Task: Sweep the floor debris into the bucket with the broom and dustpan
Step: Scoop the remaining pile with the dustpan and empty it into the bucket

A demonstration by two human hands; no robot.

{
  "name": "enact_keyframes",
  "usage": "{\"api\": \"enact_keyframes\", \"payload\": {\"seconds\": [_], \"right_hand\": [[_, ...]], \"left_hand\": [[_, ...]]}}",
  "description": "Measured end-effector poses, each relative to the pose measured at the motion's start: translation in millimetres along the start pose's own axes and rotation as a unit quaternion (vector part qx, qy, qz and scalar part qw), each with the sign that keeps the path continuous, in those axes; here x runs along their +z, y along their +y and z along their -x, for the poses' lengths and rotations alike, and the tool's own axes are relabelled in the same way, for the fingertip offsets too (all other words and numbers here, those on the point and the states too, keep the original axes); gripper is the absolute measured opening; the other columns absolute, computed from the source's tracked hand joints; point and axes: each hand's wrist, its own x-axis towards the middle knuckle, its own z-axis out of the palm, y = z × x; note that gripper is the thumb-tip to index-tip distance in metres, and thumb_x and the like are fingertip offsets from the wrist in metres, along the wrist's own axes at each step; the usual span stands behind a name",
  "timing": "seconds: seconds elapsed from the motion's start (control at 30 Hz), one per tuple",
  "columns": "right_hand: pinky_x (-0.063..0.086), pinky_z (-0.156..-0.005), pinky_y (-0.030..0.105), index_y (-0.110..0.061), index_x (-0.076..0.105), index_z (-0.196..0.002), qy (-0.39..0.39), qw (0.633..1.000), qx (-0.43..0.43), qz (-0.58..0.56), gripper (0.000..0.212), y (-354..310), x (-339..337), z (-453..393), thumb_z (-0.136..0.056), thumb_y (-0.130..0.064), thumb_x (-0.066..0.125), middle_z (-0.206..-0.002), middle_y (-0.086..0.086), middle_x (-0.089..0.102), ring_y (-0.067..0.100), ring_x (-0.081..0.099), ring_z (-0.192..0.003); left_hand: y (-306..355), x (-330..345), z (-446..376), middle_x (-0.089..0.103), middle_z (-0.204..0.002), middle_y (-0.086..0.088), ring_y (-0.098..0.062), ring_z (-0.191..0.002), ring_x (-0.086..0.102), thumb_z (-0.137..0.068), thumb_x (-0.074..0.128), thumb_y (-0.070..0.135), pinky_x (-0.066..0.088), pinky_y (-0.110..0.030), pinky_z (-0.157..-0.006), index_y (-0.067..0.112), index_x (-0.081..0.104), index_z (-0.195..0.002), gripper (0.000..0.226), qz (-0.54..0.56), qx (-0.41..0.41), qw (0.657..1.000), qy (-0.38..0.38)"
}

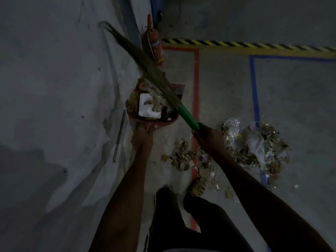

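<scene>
While the red plastic dustpan (156, 119) is held level, its stub handle is gripped by the left hand (143, 137), fingers curled round it from below. The green plastic grip of the grass broom (188, 118) is clasped by the right hand (209, 137), and the long brown bristles are laid diagonally across the pan and out towards the pale wall (54, 88).

The pan is loaded high: a white foam block (150, 107), crumpled clear film and brown scraps are heaped in it. More floor debris (183, 157) is left scattered just beside the red floor tape (196, 79), and a larger pile of film and brown litter (254, 148) is lying on the blue floor tape (254, 91) to the right. No bucket is seen anywhere in view.

A spill is judged the main risk: the heap is stacked above the rim, so a tilt of the pan, or a drag of the bristles across it, could tip the light foam and film back onto the grey concrete floor (300, 115).

A red cylinder (153, 48) is stood by the wall under the yellow-and-black hazard stripe (236, 44); lettering is carried on its blue band, but it is too blurred to be read.
</scene>
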Motion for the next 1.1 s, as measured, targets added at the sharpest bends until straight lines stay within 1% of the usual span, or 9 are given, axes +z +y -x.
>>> {"api": "enact_keyframes", "payload": {"seconds": [0.17,0.37,0.53,0.73,0.8,0.87,0.93,1.0,1.1], "right_hand": [[0.032,-0.048,0.021,-0.020,0.064,-0.116,-0.037,0.999,0.023,0.005,0.024,7.6,15.9,-51.5,-0.101,-0.037,0.057,-0.071,-0.005,0.059,0.001,0.050,-0.053],[0.048,-0.052,0.031,-0.022,0.063,-0.121,-0.058,0.996,0.052,0.035,0.032,22.9,45.1,-91.8,-0.098,-0.043,0.057,-0.075,0.003,0.066,0.021,0.063,-0.061],[0.028,-0.046,0.018,-0.021,0.064,-0.119,-0.074,0.990,0.102,0.056,0.028,21.0,62.6,-116.5,-0.099,-0.039,0.058,-0.074,-0.003,0.059,0.004,0.047,-0.053],[0.047,-0.048,0.026,-0.019,0.065,-0.118,-0.051,0.990,0.131,0.017,0.028,8.6,81.8,-135.9,-0.099,-0.038,0.059,-0.072,-0.001,0.065,0.015,0.061,-0.056],[0.045,-0.047,0.026,-0.018,0.065,-0.117,-0.040,0.990,0.133,0.010,0.027,4.2,83.3,-139.6,-0.099,-0.037,0.059,-0.071,0.000,0.065,0.015,0.060,-0.054],[0.039,-0.047,0.022,-0.018,0.066,-0.117,-0.027,0.990,0.136,0.009,0.026,-0.4,82.3,-143.5,-0.099,-0.036,0.060,-0.069,0.000,0.065,0.014,0.059,-0.053],[0.040,-0.048,0.023,-0.020,0.066,-0.118,-0.018,0.990,0.140,0.010,0.027,-3.5,79.2,-146.7,-0.099,-0.037,0.060,-0.070,0.000,0.065,0.014,0.060,-0.054],[0.044,-0.050,0.024,-0.021,0.067,-0.120,-0.010,0.990,0.141,0.005,0.029,-5.6,76.5,-150.6,-0.099,-0.038,0.059,-0.071,-0.001,0.066,0.013,0.060,-0.055],[0.041,-0.048,0.021,-0.018,0.067,-0.121,-0.004,0.990,0.139,-0.006,0.029,-8.2,71.6,-155.2,-0.099,-0.036,0.059,-0.071,-0.002,0.065,0.006,0.057,-0.053]], "left_hand": [[-5.6,24.8,-44.0,0.062,-0.124,-0.019,-0.037,-0.112,0.059,-0.087,0.061,0.062,0.045,-0.042,-0.089,0.004,0.055,-0.130,0.072,0.025,-0.044,0.998,-0.045],[-12.8,48.0,-98.9,0.057,-0.132,-0.019,-0.037,-0.119,0.056,-0.084,0.066,0.059,0.045,-0.043,-0.090,0.002,0.050,-0.137,0.080,0.036,-0.033,0.995,-0.091],[-18.0,62.5,-151.9,0.044,-0.148,-0.017,-0.037,-0.132,0.045,-0.083,0.065,0.061,0.040,-0.046,-0.104,0.008,0.035,-0.150,0.090,0.000,-0.067,0.989,-0.134],[-22.0,71.0,-197.8,0.040,-0.150,-0.017,-0.037,-0.133,0.044,-0.086,0.068,0.051,0.038,-0.043,-0.104,0.007,0.025,-0.154,0.092,-0.071,-0.049,0.986,-0.145],[-15.4,67.1,-206.1,0.035,-0.152,-0.018,-0.037,-0.132,0.045,-0.087,0.069,0.046,0.040,-0.043,-0.104,0.006,0.020,-0.154,0.092,-0.068,-0.050,0.986,-0.141],[-15.9,66.3,-219.0,0.048,-0.143,-0.021,-0.026,-0.112,0.061,-0.088,0.071,0.039,0.054,-0.031,-0.088,0.001,0.037,-0.148,0.078,-0.044,-0.053,0.994,-0.083],[-13.2,66.1,-231.2,0.070,-0.107,-0.021,-0.021,-0.078,0.070,-0.080,0.077,0.040,0.058,-0.025,-0.061,-0.005,0.063,-0.123,0.065,-0.028,-0.038,0.996,-0.070],[-3.3,58.1,-230.3,0.073,-0.091,-0.020,-0.032,-0.077,0.071,-0.085,0.066,0.046,0.056,-0.033,-0.065,-0.005,0.070,-0.108,0.056,-0.029,-0.043,0.986,-0.157],[12.2,44.2,-233.1,0.073,-0.091,-0.009,-0.025,-0.078,0.071,-0.093,0.028,0.045,0.055,-0.030,-0.068,0.005,0.070,-0.114,0.061,0.000,0.033,0.996,-0.086]]}}
